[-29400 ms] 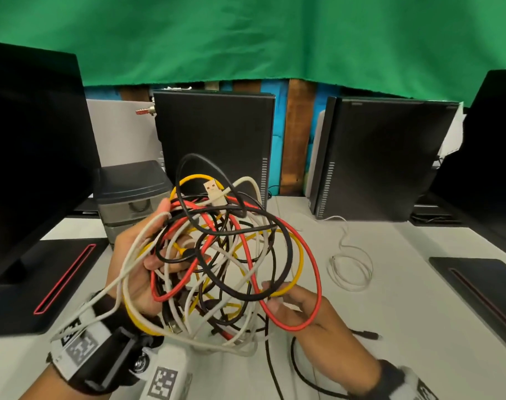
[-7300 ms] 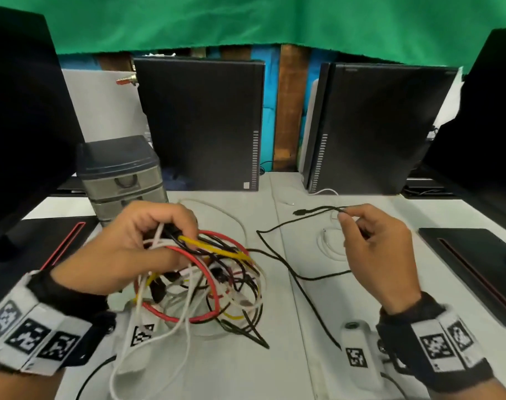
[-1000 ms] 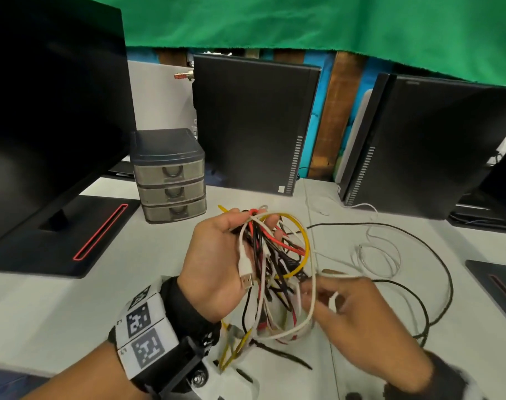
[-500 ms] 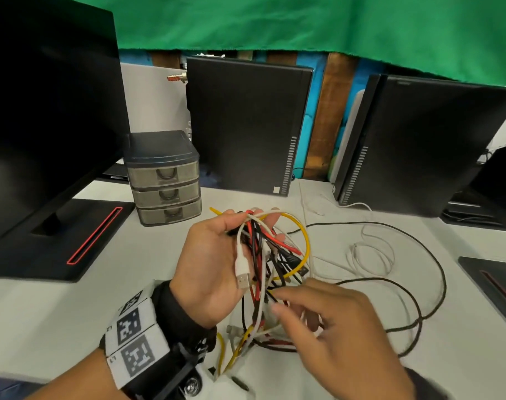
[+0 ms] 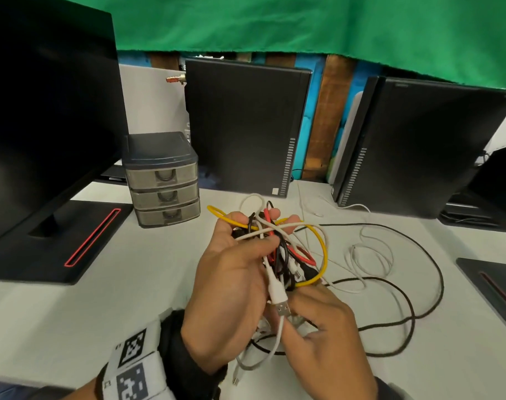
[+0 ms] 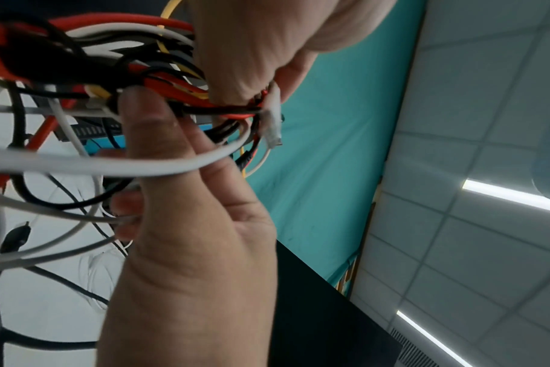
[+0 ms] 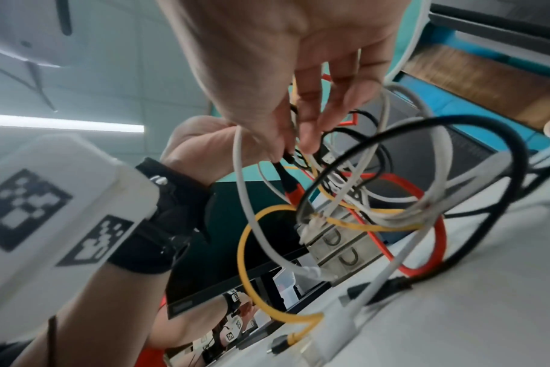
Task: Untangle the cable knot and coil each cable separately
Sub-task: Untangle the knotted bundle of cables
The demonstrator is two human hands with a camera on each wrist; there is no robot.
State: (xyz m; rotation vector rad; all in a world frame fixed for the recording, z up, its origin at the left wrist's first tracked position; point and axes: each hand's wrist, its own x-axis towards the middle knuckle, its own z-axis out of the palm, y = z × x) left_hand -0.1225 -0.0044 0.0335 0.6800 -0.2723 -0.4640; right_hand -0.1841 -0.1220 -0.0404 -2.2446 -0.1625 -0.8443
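Head view: we hold the knot (image 5: pixel 283 249) above the bench (image 5: pixel 130 307) in the left hand (image 5: pixel 231 290), fingers curled round the upper strands. The right hand (image 5: pixel 323 333) pinches strands at the knot's lower edge, just beside the white USB plug (image 5: pixel 282 306). We judge the cables light, limp and springy; loops will likely snag at crossings, and smooth jackets may slip. We advise gripping behind a plug, not on its metal shell, and feeding that end back through. One black cable (image 5: pixel 413 298) and a white cable (image 5: pixel 370 264) lie loose on the bench. No brand or writing is legible; the wrist bands show only square coded markers.
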